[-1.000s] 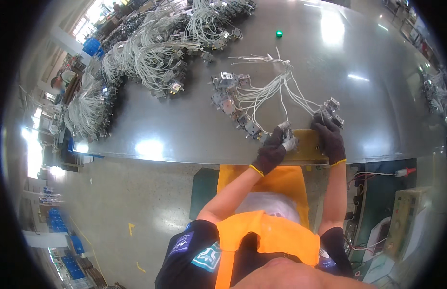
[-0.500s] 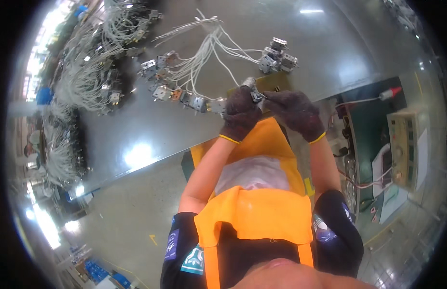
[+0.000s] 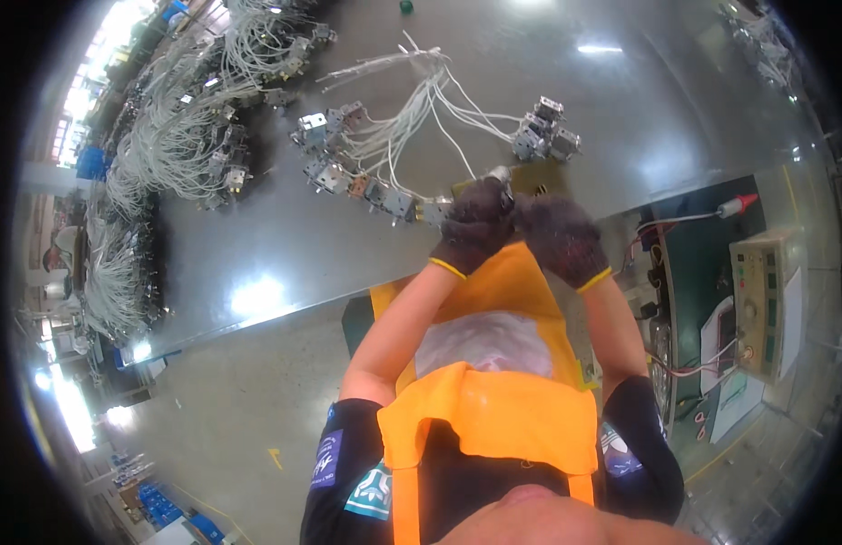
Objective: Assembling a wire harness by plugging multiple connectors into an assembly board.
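My left hand (image 3: 478, 220), in a dark knitted glove with a yellow cuff, is closed round a small silvery metal block (image 3: 500, 173) at the end of a white wire. Close against it, my right hand (image 3: 562, 240), gloved alike, has its fingers pinched together; whatever is in them is hidden. The white wires (image 3: 404, 120) fan out from a gathered bundle on the metal table. Several metal blocks (image 3: 328, 175) hang on the wires' ends in a row to the left. Another cluster of metal blocks (image 3: 545, 133) lies beyond my right hand. Under the fingertips is a brass-coloured plate (image 3: 550, 178).
A heap of wired metal blocks (image 3: 171, 150) covers the table's left side. To the right, a beige instrument box (image 3: 758, 304) stands on a green surface, near a red-tipped probe (image 3: 738, 205). A small green object (image 3: 406, 7) lies at the far edge.
The whole view has shifted slightly, so the table things appear farther right and lower. My right fingers have moved in closer to the left hand, covering more of the held block.
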Available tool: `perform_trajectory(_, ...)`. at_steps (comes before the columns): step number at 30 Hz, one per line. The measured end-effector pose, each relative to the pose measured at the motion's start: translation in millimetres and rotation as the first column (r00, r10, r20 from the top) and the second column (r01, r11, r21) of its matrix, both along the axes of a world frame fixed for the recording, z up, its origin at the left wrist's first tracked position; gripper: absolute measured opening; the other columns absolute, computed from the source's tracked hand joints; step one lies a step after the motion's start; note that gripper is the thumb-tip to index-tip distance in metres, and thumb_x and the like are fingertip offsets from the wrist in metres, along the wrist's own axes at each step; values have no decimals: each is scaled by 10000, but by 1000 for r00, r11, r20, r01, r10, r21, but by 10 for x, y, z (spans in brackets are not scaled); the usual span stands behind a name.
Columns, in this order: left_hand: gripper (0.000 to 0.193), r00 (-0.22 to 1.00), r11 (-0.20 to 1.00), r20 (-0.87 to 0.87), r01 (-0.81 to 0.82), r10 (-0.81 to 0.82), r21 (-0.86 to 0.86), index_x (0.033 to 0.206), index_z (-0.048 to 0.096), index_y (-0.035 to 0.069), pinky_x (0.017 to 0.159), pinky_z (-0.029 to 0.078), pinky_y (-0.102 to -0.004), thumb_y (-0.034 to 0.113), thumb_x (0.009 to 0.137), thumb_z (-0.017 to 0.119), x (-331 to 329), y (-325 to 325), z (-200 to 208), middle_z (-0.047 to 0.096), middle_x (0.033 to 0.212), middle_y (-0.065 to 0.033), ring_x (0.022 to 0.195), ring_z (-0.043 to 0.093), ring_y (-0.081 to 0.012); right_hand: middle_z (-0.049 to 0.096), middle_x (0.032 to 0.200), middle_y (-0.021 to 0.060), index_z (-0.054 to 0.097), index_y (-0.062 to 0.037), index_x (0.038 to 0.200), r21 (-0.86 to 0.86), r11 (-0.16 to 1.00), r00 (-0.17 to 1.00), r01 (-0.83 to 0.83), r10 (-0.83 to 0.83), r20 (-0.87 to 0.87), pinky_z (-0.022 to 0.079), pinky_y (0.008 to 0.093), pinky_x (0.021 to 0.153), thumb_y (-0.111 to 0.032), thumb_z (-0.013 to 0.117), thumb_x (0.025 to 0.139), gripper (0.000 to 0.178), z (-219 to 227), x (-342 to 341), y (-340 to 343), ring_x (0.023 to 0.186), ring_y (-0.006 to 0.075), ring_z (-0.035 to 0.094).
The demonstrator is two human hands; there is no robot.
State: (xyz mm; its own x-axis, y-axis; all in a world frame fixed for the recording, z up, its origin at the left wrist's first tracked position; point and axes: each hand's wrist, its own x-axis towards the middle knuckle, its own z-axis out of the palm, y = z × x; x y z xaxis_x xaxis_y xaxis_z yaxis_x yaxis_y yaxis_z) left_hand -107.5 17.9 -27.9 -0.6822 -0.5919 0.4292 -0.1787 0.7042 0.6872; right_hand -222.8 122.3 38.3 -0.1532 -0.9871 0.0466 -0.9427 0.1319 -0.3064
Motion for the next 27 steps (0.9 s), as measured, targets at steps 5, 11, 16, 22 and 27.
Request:
perform_trajectory(5,454,999,989,19,-42,45,-144,1195,551,-33,815,512,-461,216,829,652,34,-18,11,602,1084,-260,908,630,-411,669,870,181,660,-75,1015,-60,998,997,24,-20,80,518,472,724,-235,541,933,215,23,13,-25,790,376,638)
perform_trajectory(11,461,945,782,274,35,176,-622,1275,527,-14,919,481,-434,225,883,575,647,-158,271,565,1189,-235,1006,604,-359,719,921,69,667,-60,1155,-114,983,620,146,-1,784,499,307,564,-240,666,893,318,15,111,151,665,147,626)
perform_trajectory(16,482,799,873,601,278,21,-400,1226,567,21,914,471,-440,222,806,694,813,-549,112,614,1077,-164,1000,598,-347,694,878,22,663,-68,1201,310,947,323,84,-321,890,386,220,401,-244,709,877,371,-439,310,-24,534,32,512)
perform_trajectory(22,515,993,979,-88,54,-73,-195,1221,553,33,860,450,-439,86,734,712,577,-231,258,583,1011,-174,961,577,-363,669,826,36,664,-50,1186,51,947,-7,318,-52,999,428,228,432,-255,656,916,339,-370,337,-217,541,48,531)
perform_trajectory(27,542,998,993,-65,-31,24,-112,1235,515,41,926,408,-488,63,737,727,586,194,46,566,1166,-176,1092,523,-401,670,797,18,689,-47,1121,101,965,221,240,-155,963,466,248,492,-259,671,905,303,-431,362,-219,591,56,550)
